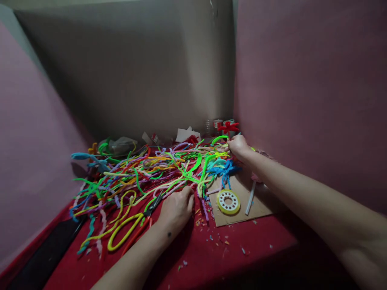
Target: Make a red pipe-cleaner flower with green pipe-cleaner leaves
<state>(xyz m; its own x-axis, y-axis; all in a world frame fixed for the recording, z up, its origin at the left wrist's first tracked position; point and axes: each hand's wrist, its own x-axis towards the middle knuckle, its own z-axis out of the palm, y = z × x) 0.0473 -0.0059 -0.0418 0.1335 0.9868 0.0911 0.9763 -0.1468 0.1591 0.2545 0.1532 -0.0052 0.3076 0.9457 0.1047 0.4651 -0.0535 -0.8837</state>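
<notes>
A wide tangle of colourful pipe cleaners [154,167] covers the middle of the table. My left hand [177,203] rests at its near edge with fingers curled in; whatever they hold, if anything, is hidden. Beside that hand lie scissors [128,231] with yellow and red handles. My right hand [238,146] reaches to the far right of the pile, its fingers closed together, and what is in them is unclear. Just behind it shows a red pipe-cleaner flower shape [229,127]. Blue bent pipe cleaners [227,170] lie in front of it.
A cardboard sheet [266,205] carries a yellow-rimmed tape roll [228,201] and a translucent stick [250,198]. Small scraps dot the red tablecloth [220,253]. A plastic bag [121,146] and white paper [188,135] sit along the back wall. A dark flat object [51,251] lies left.
</notes>
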